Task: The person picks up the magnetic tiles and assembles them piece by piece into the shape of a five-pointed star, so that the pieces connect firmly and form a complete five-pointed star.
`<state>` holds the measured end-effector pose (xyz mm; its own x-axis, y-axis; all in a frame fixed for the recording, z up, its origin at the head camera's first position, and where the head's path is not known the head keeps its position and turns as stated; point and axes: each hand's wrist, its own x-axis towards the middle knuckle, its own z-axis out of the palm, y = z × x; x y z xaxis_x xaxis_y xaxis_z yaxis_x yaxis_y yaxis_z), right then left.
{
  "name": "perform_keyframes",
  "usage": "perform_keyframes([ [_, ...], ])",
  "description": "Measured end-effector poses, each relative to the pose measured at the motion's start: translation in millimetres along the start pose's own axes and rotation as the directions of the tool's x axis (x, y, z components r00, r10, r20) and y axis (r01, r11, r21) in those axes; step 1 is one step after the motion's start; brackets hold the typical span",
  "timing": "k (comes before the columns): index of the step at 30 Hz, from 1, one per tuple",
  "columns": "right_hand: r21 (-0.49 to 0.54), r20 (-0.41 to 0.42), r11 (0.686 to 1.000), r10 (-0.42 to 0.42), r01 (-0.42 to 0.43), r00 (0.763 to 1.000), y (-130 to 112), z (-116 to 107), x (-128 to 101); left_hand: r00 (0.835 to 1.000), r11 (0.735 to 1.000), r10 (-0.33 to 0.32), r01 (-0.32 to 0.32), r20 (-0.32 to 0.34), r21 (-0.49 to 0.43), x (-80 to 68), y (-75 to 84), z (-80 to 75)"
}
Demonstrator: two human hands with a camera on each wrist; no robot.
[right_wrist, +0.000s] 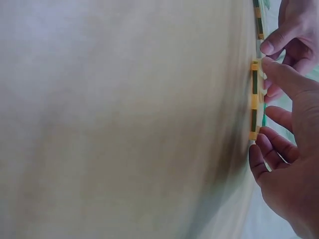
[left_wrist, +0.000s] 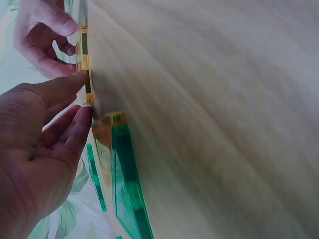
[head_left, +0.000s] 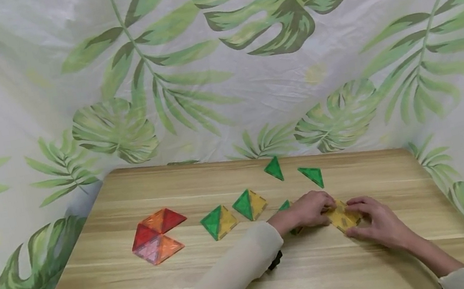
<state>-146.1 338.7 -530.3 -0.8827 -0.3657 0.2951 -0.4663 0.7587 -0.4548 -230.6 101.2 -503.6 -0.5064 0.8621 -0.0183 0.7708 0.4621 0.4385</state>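
Observation:
Yellow triangular magnetic tiles (head_left: 344, 219) lie flat on the wooden table between my two hands. My left hand (head_left: 309, 209) pinches them at their left side with thumb and fingertips. On the other side, my right hand (head_left: 381, 223) holds their edges, thumb near the front corner and fingers at the far one. In the right wrist view the near edge of a yellow tile (right_wrist: 254, 102) shows between thumb and fingers. A green triangular tile (head_left: 285, 205), joined to a yellow one, is partly hidden under my left hand.
Two green-and-yellow tile pairs, one pair (head_left: 219, 222) and another pair (head_left: 249, 205), lie left of my hands. Farther left is a fan of red, orange and pink tiles (head_left: 155, 236). Loose green triangles (head_left: 274, 169) lie near the table's back edge, before a leaf-patterned cloth (head_left: 183, 71).

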Motion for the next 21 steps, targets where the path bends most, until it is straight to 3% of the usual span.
perform_keyframes([
  [6,0.020,0.017,1.000,-0.024,0.024,1.000,0,-7,17,0.999,1.000,-0.018,0.018,-0.033,-0.019,-7.6,-9.2,-9.9],
  [13,0.056,0.041,0.998,-0.038,0.035,0.998,8,-10,44,0.988,0.992,-0.121,0.117,-0.095,-0.049,-22.2,-34.0,-24.9],
  [17,0.090,0.085,0.996,0.004,-0.012,0.996,12,-10,61,0.970,0.985,-0.169,0.164,-0.174,-0.043,-29.7,-52.8,-28.3],
  [21,0.101,0.124,0.994,0.030,-0.043,0.992,17,-8,76,0.937,0.972,-0.233,0.224,-0.260,-0.067,-36.0,-65.9,-33.5],
])
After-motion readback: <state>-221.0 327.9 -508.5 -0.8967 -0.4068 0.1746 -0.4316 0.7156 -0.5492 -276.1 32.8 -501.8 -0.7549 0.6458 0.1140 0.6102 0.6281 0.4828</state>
